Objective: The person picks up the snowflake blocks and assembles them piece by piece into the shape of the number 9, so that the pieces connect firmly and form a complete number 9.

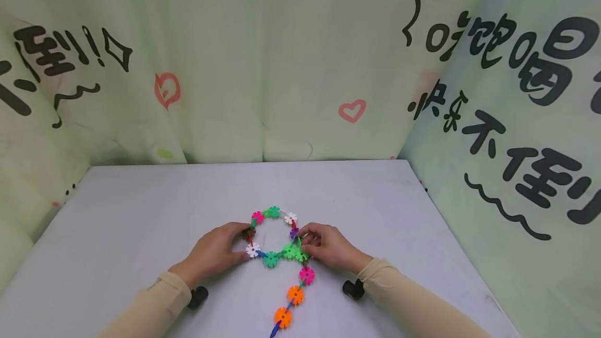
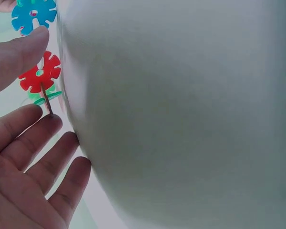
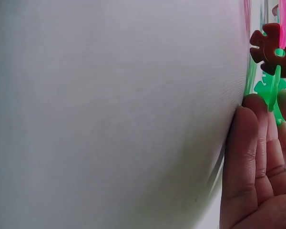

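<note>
Interlocking notched plastic discs form a ring with a tail on the table. My left hand [image 1: 216, 249] is at the ring's left side, its fingers fairly straight and spread. Its fingertips touch a brown disc [image 2: 46, 101], and the thumb lies near the white disc [image 1: 253, 250]. A red disc [image 2: 40, 72] shows between thumb and fingers in the left wrist view. At the ring's lower right, my right hand [image 1: 331, 246] pinches a green disc [image 1: 300, 255] between thumb and fingers. A purple disc [image 1: 294, 233] sits by its fingertips. Below hangs the tail, with a pink disc [image 1: 307, 275].
Two orange discs, one upper [image 1: 295, 295] and one lower [image 1: 283, 317], continue the tail toward the front edge with blue discs. The white table [image 1: 155, 197] is bordered by a printed curtain [image 1: 300, 67] at the back and sides. Black wrist devices sit under both forearms.
</note>
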`<action>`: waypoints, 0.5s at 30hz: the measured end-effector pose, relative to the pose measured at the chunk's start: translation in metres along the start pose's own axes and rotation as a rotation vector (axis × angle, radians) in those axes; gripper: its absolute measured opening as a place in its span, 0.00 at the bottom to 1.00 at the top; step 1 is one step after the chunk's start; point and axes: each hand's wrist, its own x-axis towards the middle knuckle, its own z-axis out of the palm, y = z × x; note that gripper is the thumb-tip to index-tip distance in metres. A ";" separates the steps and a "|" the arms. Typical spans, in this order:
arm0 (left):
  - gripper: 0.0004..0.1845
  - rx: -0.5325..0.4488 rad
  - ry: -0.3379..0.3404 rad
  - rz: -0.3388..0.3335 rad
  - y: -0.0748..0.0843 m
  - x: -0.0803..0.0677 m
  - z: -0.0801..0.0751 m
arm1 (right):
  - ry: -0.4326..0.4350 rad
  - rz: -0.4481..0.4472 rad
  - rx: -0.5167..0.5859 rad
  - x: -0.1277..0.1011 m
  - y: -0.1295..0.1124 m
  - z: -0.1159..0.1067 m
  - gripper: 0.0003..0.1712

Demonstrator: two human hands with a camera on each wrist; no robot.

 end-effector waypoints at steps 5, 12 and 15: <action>0.36 0.009 0.011 0.013 -0.001 0.000 0.000 | -0.007 -0.001 -0.019 0.000 0.000 0.000 0.12; 0.36 0.016 0.011 0.015 0.000 0.001 0.000 | -0.008 -0.009 -0.019 0.000 0.000 -0.001 0.12; 0.36 0.026 0.006 0.015 0.000 0.001 -0.001 | -0.009 -0.008 -0.027 0.000 0.000 -0.002 0.12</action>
